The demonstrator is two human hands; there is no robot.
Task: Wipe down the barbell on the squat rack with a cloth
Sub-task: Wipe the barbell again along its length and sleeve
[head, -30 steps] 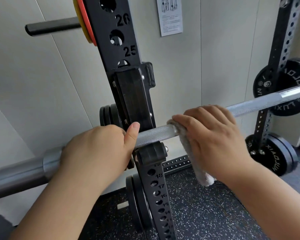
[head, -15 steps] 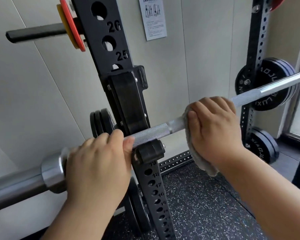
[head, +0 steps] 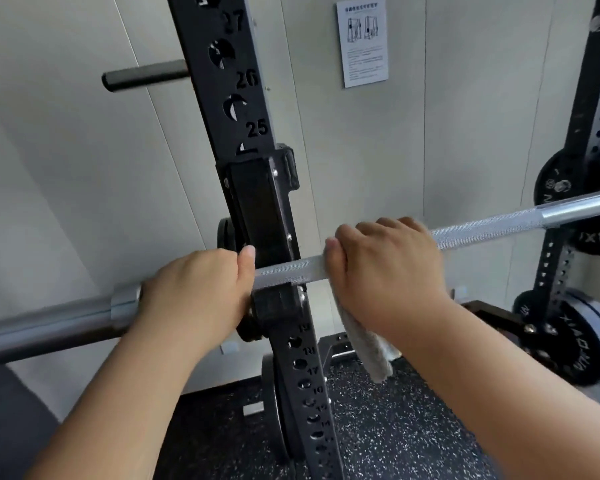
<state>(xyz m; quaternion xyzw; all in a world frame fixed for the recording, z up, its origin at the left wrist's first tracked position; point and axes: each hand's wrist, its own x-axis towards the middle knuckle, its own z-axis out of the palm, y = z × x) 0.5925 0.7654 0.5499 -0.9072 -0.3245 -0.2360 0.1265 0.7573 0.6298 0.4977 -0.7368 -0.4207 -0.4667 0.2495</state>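
The left hand [head: 191, 292] grips the barbell [head: 482, 231] just left of the rack upright [head: 215, 85], whose hook [head: 257, 202] carries the bar. Just right of it, the right hand [head: 385, 271] clamps a grey cloth [head: 371, 351] around the bar, tail hanging below.

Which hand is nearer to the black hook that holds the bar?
Left. The left hand grips the bar right beside the hook; the right hand, with the cloth, is farther along the bar.

I see a printed notice [head: 362, 43] stuck on the pale panelled wall [head: 66, 168]. At my right edge hang black weight plates [head: 561, 188], one set above another, with speckled black rubber flooring [head: 395, 427] below
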